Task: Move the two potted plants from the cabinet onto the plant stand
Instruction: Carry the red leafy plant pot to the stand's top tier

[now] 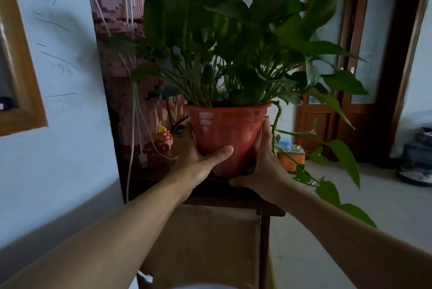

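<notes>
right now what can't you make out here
- Head view: whether the red pot rests on the dark wooden stand; the left hand and right hand hide its base.
- Second plant: not in frame.
- Stand's feet: cut off by the bottom edge.

At the left edge of the frame we see a wooden picture frame (22, 59) on a pale wall (70, 125) marked with faint pencil lines. Right of it, from the top down to mid-frame, we find a pink and red block-built figure (117, 8) with white cords (134, 125) hanging down its front. At the upper right we see a dark wooden door (378, 66) with frosted glass panels. Shoes (415, 175) lie on the floor at the right edge. An orange object (291, 157) sits right of centre.
</notes>
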Available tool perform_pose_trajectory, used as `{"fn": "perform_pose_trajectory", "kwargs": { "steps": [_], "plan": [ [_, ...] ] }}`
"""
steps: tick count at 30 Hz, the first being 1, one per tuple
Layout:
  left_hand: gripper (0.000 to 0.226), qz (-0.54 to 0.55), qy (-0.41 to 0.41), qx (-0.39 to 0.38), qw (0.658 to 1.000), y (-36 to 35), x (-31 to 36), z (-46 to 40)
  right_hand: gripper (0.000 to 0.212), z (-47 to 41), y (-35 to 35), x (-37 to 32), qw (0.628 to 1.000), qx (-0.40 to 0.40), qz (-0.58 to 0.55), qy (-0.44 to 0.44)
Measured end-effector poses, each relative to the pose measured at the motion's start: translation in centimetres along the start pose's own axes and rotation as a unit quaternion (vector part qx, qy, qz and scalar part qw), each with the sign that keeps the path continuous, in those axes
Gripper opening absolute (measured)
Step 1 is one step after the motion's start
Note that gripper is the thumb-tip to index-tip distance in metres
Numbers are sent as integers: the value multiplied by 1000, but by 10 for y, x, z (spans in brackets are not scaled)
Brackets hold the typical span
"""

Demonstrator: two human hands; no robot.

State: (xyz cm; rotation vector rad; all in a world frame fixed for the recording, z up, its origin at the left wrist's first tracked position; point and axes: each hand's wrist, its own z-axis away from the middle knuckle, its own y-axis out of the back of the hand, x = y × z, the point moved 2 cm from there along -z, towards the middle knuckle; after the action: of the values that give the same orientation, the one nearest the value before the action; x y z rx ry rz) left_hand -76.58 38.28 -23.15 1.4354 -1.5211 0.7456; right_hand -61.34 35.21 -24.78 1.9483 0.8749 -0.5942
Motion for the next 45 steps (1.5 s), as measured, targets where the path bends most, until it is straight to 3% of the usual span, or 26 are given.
{"fn": "perform_pose_trajectory", "kwargs": {
  "steps": [4,11,29,36,45],
  "plan": [
    [115,1,5,2,1000,-1,16,8,148,6,15,-12,1000,-19,-7,-10],
    [117,-7,-12,-6,1000,-11,74,26,149,24,60,-47,999,-15,-32,-32],
    [102,12,-39,-65,997,-29,271,109,145,116,195,-196,993,4,-45,-113],
    [101,17,-55,-63,996,-41,301,161,145,168,218,-219,995,0,-39,-96],
    [119,9,-31,-56,998,-58,292,249,145,255,221,-212,995,-18,-45,-90]
  ]
}}
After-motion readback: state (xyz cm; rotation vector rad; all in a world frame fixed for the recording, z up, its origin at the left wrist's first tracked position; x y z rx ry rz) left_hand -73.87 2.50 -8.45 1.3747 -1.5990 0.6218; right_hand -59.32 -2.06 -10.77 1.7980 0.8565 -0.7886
